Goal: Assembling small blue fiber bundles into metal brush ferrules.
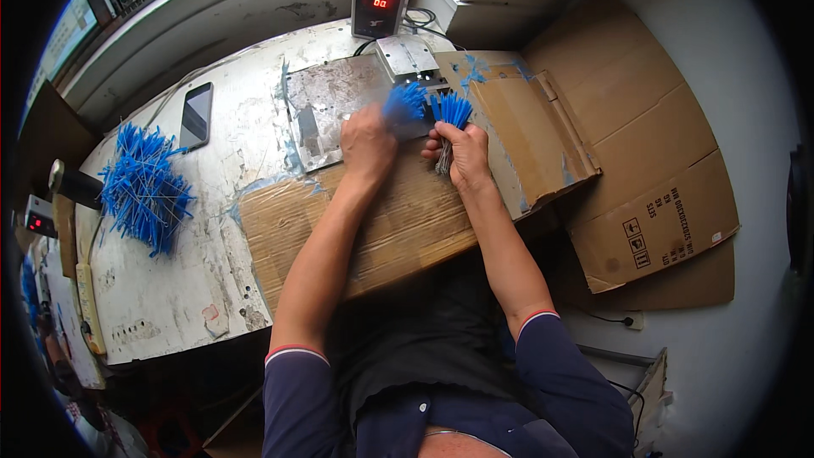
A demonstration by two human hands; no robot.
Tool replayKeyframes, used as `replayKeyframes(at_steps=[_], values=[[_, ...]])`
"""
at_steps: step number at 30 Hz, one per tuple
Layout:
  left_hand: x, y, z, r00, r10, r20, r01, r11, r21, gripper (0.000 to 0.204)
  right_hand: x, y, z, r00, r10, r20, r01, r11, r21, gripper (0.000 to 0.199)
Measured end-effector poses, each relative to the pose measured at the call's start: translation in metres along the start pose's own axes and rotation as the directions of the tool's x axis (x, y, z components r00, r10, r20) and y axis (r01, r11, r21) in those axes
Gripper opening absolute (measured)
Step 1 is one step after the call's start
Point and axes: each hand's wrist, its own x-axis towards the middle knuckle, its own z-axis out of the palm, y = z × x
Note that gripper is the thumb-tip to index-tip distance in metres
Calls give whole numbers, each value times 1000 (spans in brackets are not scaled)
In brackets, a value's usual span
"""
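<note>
My right hand [462, 153] is closed around a bunch of thin wires; their blue sleeved ends [452, 108] fan upward and their bare silver ends hang below the fist. Just to its left, my left hand [368, 140] is closed, its fingers partly smeared by motion. A second, blurred blue tuft [405, 102] sticks out at its right side and appears gripped by it. Both hands are over the front edge of a worn metal plate [335, 106], before a small metal device [407, 58]. A large loose heap of the same blue-sleeved wires [146, 191] lies at the left.
A white box with a red digital display [379, 4] stands behind the device, with black cables. A dark phone [196, 115] lies on the white worktop [203, 263]. Cardboard [390, 225] covers the front edge, and more folded cardboard [649, 161] stands at the right. A power strip [88, 309] is far left.
</note>
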Motion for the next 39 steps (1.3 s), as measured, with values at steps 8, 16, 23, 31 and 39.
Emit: replayKeyframes(at_steps=[8,16,23,31,39], values=[[1,3,-8,988,-154,-18,151,982,-109,11,-15,-4,11,988,84,129,-76,995,-65,11],[-5,-14,8,951,-305,48,266,729,-631,16,-15,19,32,969,63,238,-33,991,-127,14],[0,-16,10,882,-446,-148,268,736,-622,13,-12,24,25,982,-174,-69,182,975,125,7],[-2,-4,5,863,-506,-9,322,563,-761,8,-13,17,24,977,-213,20,214,971,-104,4],[-10,5,4,891,-422,170,374,466,-802,13,-12,9,13,955,-218,199,266,929,-258,18]])
